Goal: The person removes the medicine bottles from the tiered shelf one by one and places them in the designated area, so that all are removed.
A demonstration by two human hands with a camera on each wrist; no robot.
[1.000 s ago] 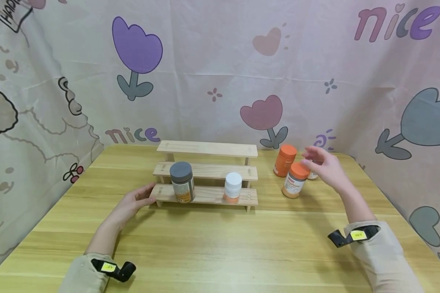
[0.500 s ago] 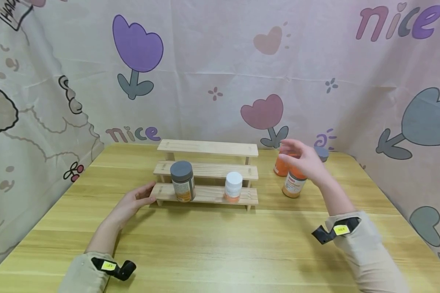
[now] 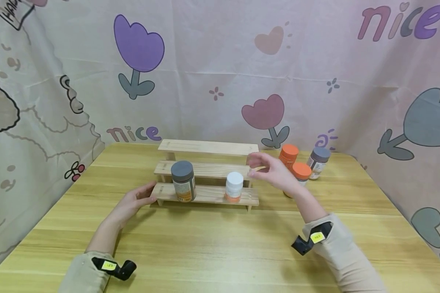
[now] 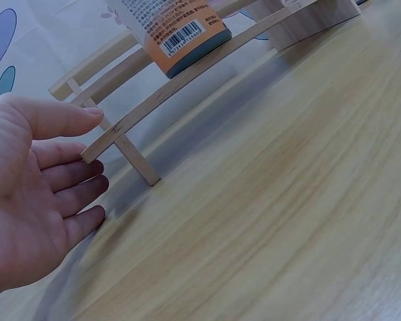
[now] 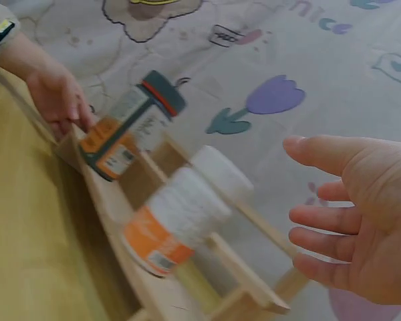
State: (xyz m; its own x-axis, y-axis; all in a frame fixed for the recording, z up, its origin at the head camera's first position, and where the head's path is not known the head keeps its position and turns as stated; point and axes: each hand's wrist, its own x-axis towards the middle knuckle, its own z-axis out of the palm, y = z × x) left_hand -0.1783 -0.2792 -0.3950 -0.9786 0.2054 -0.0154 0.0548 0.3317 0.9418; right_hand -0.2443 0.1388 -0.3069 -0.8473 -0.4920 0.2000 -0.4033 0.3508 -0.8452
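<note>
My left hand [image 3: 133, 203] holds the left end of the bottom step of a three-tier wooden display rack [image 3: 209, 147], thumb on one side of the board and fingers on the other [image 4: 53, 194]. A dark-lidded supplement jar [image 3: 183, 183] stands on the bottom step's left part. Toward the right of that step is a small white-capped bottle [image 3: 234, 187] with an orange lower band, tilted in the right wrist view [image 5: 177, 221]. My right hand [image 3: 273, 171] hovers by the rack's right end, near the middle tier. It is empty, its fingers loosely spread [image 5: 361, 221].
Right of the rack stand an orange bottle [image 3: 288, 154], an orange-lidded jar [image 3: 301, 171] partly hidden by my right hand and forearm, and a grey-lidded jar [image 3: 318, 162]. A printed cloth [image 3: 205, 61] hangs behind the wooden table [image 3: 212, 248].
My right hand has moved left from above the bottles on the right to the rack's right end, uncovering the grey-lidded jar. The left hand stays at the rack.
</note>
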